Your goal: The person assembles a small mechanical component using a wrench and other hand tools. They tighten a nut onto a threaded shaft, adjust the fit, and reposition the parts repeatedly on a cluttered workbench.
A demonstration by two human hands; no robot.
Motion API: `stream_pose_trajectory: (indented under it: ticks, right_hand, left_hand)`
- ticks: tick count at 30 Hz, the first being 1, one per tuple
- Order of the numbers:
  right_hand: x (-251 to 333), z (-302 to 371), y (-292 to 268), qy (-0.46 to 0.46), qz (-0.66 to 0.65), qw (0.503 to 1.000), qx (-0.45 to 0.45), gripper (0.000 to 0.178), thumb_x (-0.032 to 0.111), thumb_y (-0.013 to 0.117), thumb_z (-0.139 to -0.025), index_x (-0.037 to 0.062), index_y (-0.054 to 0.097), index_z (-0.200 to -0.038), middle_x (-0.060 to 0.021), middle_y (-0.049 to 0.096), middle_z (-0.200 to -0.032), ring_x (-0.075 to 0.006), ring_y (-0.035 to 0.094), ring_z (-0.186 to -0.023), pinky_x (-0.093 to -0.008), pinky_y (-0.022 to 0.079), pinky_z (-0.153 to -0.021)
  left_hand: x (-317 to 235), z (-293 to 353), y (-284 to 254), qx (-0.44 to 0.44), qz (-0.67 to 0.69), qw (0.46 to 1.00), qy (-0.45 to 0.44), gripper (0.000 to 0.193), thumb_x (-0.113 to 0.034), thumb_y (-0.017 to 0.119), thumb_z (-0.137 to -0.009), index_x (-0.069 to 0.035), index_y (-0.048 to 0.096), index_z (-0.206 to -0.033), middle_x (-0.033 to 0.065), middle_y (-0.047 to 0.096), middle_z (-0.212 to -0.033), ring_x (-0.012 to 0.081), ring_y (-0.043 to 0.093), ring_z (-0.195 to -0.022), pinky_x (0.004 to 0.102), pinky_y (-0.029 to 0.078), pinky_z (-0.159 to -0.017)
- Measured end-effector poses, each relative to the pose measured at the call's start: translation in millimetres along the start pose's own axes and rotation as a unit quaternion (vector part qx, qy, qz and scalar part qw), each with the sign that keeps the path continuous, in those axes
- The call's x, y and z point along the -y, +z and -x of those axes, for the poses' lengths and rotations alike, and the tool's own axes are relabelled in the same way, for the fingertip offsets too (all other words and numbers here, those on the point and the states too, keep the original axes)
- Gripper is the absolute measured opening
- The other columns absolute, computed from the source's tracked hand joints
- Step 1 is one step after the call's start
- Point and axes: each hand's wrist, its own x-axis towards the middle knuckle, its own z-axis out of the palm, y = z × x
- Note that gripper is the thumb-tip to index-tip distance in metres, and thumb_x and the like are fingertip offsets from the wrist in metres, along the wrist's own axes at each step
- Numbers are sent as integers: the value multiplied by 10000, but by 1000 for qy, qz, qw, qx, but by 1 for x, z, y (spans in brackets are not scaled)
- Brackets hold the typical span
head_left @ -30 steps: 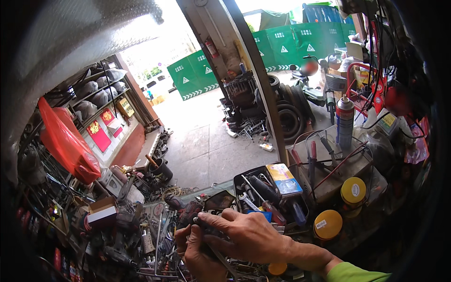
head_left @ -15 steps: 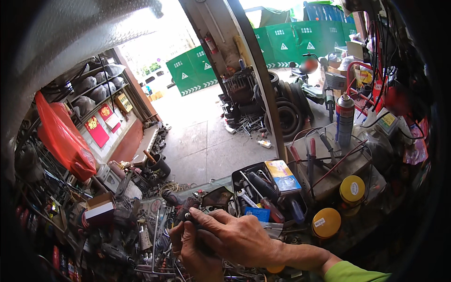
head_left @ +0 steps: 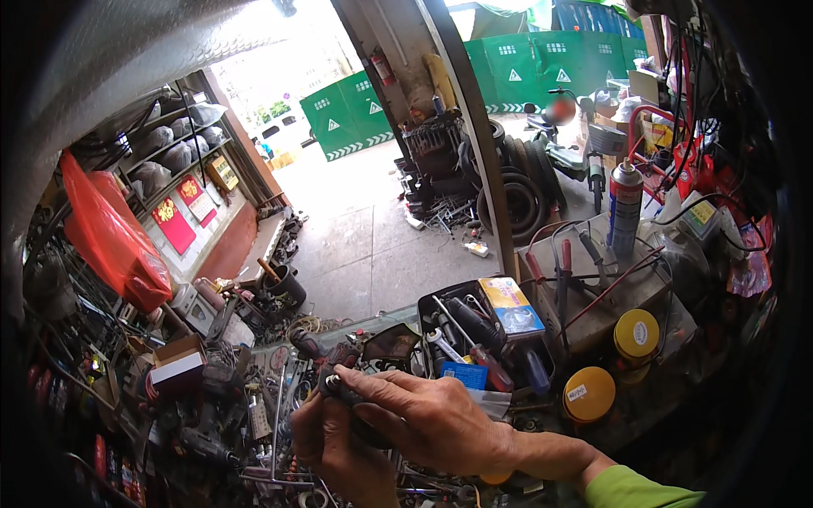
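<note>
My left hand (head_left: pixel 351 457) is closed around a small dark part with a shiny metal end (head_left: pixel 333 383); its exact kind is not clear. From the right, my right hand (head_left: pixel 449 423) reaches over with its index fingertip against the metal end. The other fingers of that hand curl round the dark body, which is mostly hidden between the palms. Both hands are above the cluttered bench. Just beyond the fingertips lies a red and black power tool (head_left: pixel 326 351).
An open tool box (head_left: pixel 550 356) with wrenches and screwdrivers stands right of my hands. Two yellow-lidded jars (head_left: pixel 589 394), a grey box (head_left: pixel 622 292) with cables and a spray can (head_left: pixel 625 207) are farther right. Loose tools and a small carton (head_left: pixel 179 368) crowd the left.
Both hands have shifted slightly left and the left one a little down. More of the part's metal end shows beside the right fingertip. The view has tilted slightly.
</note>
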Motion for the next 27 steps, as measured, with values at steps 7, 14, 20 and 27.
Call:
stream_pose_trajectory:
  ticks: [7, 14, 20, 27]
  right_hand:
    - [-14, -9, -6, -12, -114, 993, 35, 424, 174, 592, -929, 56, 512, -1329, -205, 658, -1054, -387, 659, -828, -388, 547, -677]
    - [-17, -16, -8, 32, -182, 982, 49, 375, 95, 611, -917, -14, 551, -1271, -231, 679, -1030, -275, 709, -893, -336, 548, -736]
    - [-22, -15, -2, 11, -201, 979, 40, 381, 91, 632, -904, -18, 561, -1261, -235, 683, -1020, -255, 708, -902, -325, 553, -732]
    - [-9, -12, -5, 37, -158, 987, -1, 436, 52, 706, -848, 47, 600, -1271, -132, 700, -1098, -117, 673, -903, -257, 542, -744]
  left_hand:
    - [1, -6, -7, -10, -145, 985, 87, 154, -97, 668, -873, 30, 630, -950, 94, 662, -894, 151, 617, -827, 271, 466, -795]
    - [5, -4, -3, -3, -97, 991, 94, 116, -58, 644, -895, 19, 619, -979, 62, 639, -916, 126, 574, -876, 271, 451, -825]
    - [3, -4, -1, -41, -113, 988, 102, 173, -26, 672, -860, 48, 648, -1014, 88, 674, -939, 140, 621, -855, 276, 506, -777]
    - [14, 8, 5, 0, -93, 990, 110, 314, -116, 616, -918, 76, 604, -1165, 181, 658, -1105, 229, 636, -999, 356, 509, -896]
